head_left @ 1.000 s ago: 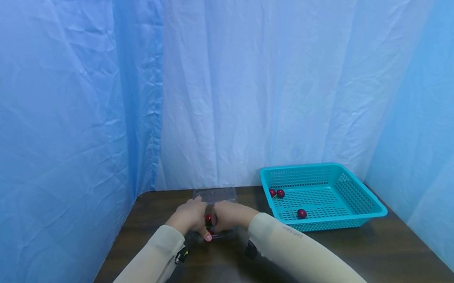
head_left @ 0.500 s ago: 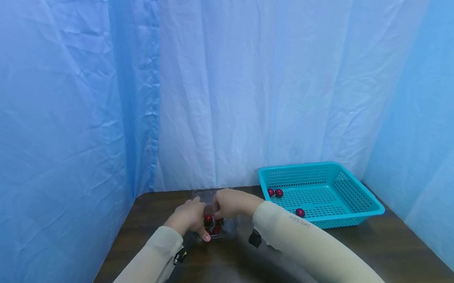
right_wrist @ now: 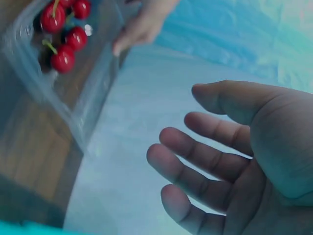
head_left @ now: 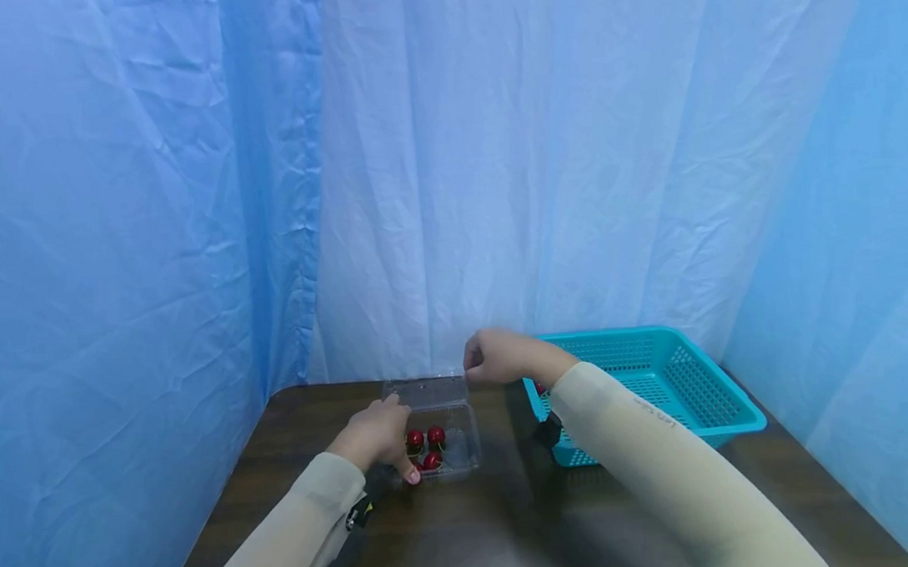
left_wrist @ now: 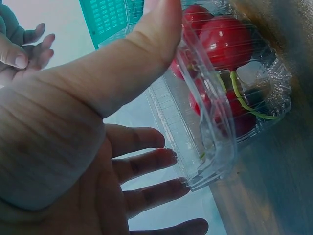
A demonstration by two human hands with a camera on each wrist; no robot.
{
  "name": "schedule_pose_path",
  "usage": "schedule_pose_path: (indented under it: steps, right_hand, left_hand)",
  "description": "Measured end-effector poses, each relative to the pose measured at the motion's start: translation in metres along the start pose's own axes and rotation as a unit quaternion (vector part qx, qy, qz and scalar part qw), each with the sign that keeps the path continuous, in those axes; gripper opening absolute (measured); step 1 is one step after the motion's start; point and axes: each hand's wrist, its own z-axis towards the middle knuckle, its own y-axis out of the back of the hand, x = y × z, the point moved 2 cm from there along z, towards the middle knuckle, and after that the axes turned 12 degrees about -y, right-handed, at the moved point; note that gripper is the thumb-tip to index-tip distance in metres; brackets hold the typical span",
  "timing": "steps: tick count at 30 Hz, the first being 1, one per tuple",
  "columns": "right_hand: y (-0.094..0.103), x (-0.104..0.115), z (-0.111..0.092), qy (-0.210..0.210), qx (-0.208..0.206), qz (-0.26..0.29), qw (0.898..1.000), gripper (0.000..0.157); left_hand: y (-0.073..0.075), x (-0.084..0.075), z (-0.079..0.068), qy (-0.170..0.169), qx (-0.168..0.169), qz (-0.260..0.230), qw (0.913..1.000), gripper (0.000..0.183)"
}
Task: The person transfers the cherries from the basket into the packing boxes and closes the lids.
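My left hand (head_left: 380, 436) rests at the left side of a clear plastic box (head_left: 467, 450), its thumb along the front rim. The left wrist view shows the fingers fairly straight and spread, several fingertips right at the box's rim (left_wrist: 220, 112). Several red cherries (head_left: 436, 438) with green stems lie in the box, mostly in its left part. My right hand (head_left: 502, 357) is raised to the right of the box, near the basket's left end. In the right wrist view that hand (right_wrist: 220, 156) has loosely bent fingers with nothing between them.
The box's lid (head_left: 428, 393) lies folded back behind it. A turquoise basket (head_left: 651, 331) stands to the right, with a cherry (head_left: 539, 387) showing beside my right forearm, which covers part of it. Pale blue curtains (head_left: 600, 161) enclose the dark wooden table (head_left: 463, 533).
My right hand has lifted out of the box and moved right and back toward the basket. Cherries it was covering now show in the box. My left hand has stayed in place.
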Motion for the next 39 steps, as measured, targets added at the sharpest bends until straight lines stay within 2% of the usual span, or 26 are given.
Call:
schedule_pose_path:
  steps: [3,6,13,21,26,29,32,39]
  right_hand:
    - [0.011,-0.012,-0.001,-0.025,-0.016,0.003,1.000,0.013]
    - [0.018,-0.027,-0.001,-0.069,-0.024,0.014,0.997,0.014]
    - [0.026,-0.081,0.004,-0.164,-0.023,0.032,0.986,0.018]
    - [0.015,-0.147,-0.002,-0.209,0.000,0.055,0.976,0.021]
    - [0.004,-0.180,-0.005,-0.246,0.034,0.058,0.967,0.024]
    - [-0.001,-0.186,-0.010,-0.261,0.058,0.042,0.963,0.027]
    - [-0.004,-0.181,-0.020,-0.270,0.072,0.021,0.960,0.030]
    - [-0.005,-0.169,-0.044,-0.275,0.071,-0.039,0.958,0.038]
  left_hand:
    - [-0.001,0.001,0.000,0.002,-0.002,-0.002,1.0000,0.115]
    - [-0.001,0.001,-0.001,0.005,-0.003,-0.005,1.0000,0.115]
    - [-0.002,0.001,-0.001,0.009,-0.001,-0.013,0.9999,0.114]
    - [-0.001,0.002,-0.001,0.002,0.004,-0.014,0.9999,0.115]
    - [-0.001,0.001,0.000,-0.001,0.007,-0.017,0.9998,0.115]
    - [-0.001,0.002,0.000,-0.001,0.005,-0.014,0.9999,0.115]
    - [-0.001,0.003,0.000,-0.001,0.001,-0.013,0.9999,0.115]
    - [-0.002,0.004,0.000,-0.002,-0.001,-0.014,0.9999,0.114]
